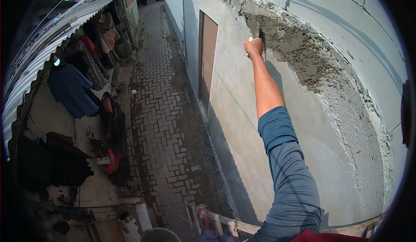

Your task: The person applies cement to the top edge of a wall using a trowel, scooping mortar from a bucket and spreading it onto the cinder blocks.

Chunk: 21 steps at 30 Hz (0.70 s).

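My right hand (254, 47) is stretched far forward at the wall, its fingers wrapped round the handle of what looks like a trowel. The narrow dark blade (261, 34) shows only in part beside the fist, against the wall. Just beyond it lies a rough patch of wet grey mortar (288, 40), spread along the upper wall below a ledge. Smooth grey plaster (236, 75) covers the wall to the left and below. A shadow of the arm falls on it. My left hand is out of view.
Wooden scaffold rails (247, 227) run along the bottom, with a sandalled foot (202, 214) beside them and a bucket rim (160, 230) near. Below lies a brick-paved alley (158, 125). A brown door (208, 55) is in the wall. Opposite are hanging clothes (73, 90), a red motorcycle (112, 160) and a corrugated roof (56, 38).
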### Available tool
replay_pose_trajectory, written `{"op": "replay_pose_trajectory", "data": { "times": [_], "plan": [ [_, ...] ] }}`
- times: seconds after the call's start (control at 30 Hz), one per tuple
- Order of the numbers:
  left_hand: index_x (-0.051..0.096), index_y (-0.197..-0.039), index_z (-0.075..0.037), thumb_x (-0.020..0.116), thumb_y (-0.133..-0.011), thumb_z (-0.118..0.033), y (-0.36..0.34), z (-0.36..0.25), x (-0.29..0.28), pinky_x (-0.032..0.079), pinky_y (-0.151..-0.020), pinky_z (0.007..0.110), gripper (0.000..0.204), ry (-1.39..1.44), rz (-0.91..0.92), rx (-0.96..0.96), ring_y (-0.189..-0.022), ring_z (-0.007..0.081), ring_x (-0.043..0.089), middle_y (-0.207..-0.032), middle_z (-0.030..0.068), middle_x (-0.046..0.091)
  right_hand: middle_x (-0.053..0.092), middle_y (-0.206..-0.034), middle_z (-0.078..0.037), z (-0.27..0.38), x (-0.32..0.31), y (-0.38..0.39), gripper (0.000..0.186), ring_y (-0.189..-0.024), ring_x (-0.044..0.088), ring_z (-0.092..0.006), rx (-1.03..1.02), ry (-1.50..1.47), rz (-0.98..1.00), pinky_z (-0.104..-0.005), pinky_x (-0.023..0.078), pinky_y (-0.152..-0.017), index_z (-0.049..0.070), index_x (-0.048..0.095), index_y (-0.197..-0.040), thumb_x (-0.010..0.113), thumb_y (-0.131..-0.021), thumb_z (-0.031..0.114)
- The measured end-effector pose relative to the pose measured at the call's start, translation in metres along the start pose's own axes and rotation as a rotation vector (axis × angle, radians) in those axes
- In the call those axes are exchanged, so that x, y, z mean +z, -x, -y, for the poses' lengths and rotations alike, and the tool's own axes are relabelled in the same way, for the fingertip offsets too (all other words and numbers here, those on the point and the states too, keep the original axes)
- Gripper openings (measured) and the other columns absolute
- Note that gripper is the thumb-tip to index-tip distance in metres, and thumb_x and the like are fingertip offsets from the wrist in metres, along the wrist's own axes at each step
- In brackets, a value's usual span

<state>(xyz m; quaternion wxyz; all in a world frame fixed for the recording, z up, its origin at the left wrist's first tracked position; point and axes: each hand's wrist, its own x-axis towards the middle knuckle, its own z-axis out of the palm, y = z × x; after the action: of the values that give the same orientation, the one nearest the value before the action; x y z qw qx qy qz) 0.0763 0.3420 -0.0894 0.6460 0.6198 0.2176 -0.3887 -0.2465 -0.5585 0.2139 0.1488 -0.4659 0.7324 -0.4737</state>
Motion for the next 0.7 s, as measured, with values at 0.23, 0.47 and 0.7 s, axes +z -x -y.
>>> {"op": "replay_pose_trajectory", "data": {
  "times": [0.23,0.47,0.7],
  "plan": [
    [0.059,-0.090,-0.004,0.067,-0.073,0.000,0.005,-0.006,0.017,0.049,-0.071,0.032,0.020,0.121,0.076,0.113,-0.074,0.0188,0.054,-0.080,0.0045,0.059,0.063,-0.067,-0.015,-0.032,0.004,-0.003,0.014,-0.051,0.064,-0.0232,0.092,-0.170,-0.101,-0.0331,0.045,-0.036,-0.005,0.063,-0.075,0.064,-0.072,0.009],
    [0.059,-0.083,-0.006,0.066,-0.078,-0.004,-0.074,0.026,-0.118,0.049,-0.068,0.032,0.009,0.268,0.280,-0.283,-0.072,0.0177,0.054,-0.076,0.0050,0.058,0.062,-0.064,-0.013,-0.007,0.023,0.041,0.013,-0.048,0.061,-0.0178,0.062,-0.307,0.088,-0.0321,0.045,-0.037,-0.007,0.060,-0.077,0.065,-0.073,0.004],
    [0.060,-0.084,-0.006,0.066,-0.078,-0.004,-0.032,-0.008,0.006,0.049,-0.068,0.033,0.009,0.020,0.124,-0.014,-0.073,0.0179,0.055,-0.076,0.0051,0.058,0.059,-0.066,-0.008,-0.006,0.001,-0.021,0.013,-0.047,0.056,-0.0155,0.147,-0.693,0.261,-0.0293,0.047,-0.040,-0.002,0.059,-0.081,0.067,-0.083,0.009]
  ]
}}
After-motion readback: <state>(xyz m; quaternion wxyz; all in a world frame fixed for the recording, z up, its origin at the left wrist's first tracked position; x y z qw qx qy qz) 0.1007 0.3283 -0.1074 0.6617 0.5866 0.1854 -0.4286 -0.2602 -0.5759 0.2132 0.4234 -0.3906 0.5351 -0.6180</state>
